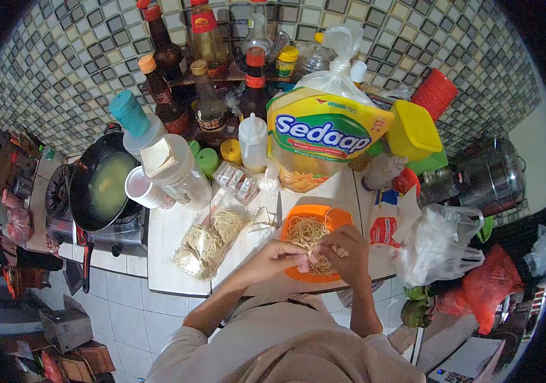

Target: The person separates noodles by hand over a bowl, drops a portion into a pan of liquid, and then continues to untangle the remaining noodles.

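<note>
An orange container [330,219] with dry noodles [306,231] in it lies at the counter's front edge. Over its left side my left hand [277,258] is closed, thumb and fingers pinched at the noodles. My right hand [346,250] is also closed, its fingertips meeting the left ones, with noodle strands around them. What exactly lies between the fingertips is too small to tell. To the left rests a clear plastic pack of noodle bundles [208,246]. A Sedaap oil pouch [324,137] stands behind the container.
A black wok [104,182] with pale liquid sits on the stove at left. Clear jars [180,172], a squeeze bottle [253,143] and sauce bottles [210,105] crowd the back. White [439,246] and red [486,290] plastic bags are at right.
</note>
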Motion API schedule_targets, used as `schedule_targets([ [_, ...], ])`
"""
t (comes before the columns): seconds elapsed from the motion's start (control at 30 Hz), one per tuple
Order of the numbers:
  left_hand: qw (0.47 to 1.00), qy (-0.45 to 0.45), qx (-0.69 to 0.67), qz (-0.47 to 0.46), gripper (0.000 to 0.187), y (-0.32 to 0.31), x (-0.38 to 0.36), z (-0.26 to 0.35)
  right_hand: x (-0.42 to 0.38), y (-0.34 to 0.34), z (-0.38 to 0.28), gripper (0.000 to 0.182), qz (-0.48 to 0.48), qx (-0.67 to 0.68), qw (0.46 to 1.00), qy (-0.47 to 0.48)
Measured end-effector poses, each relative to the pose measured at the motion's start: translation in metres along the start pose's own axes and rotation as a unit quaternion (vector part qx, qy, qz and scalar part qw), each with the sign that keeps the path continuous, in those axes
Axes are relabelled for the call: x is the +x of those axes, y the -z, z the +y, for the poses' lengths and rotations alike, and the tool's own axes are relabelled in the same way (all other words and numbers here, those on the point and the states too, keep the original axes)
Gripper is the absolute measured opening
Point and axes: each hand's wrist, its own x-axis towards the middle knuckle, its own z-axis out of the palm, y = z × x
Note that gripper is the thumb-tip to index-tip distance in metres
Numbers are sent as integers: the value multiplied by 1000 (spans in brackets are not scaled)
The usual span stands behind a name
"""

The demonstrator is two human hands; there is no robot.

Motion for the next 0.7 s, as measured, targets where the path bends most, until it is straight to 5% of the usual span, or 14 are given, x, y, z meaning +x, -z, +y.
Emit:
schedule_targets([
  [0.13,998,40,-29,-29,20,0,-3,11,-1,-5,3,13,1,49,998,-26],
  [0.33,968,-7,-234,93,22,-5,2,8,-6,-18,-8,13,-42,94,990,-94],
  [0.53,970,-35,-138,200,23,-5,7,5,-11,-24,0,14,-27,76,997,-11],
  [0.7,962,-59,132,230,21,-10,5,14,-3,-14,-7,13,-43,-36,997,58],
])
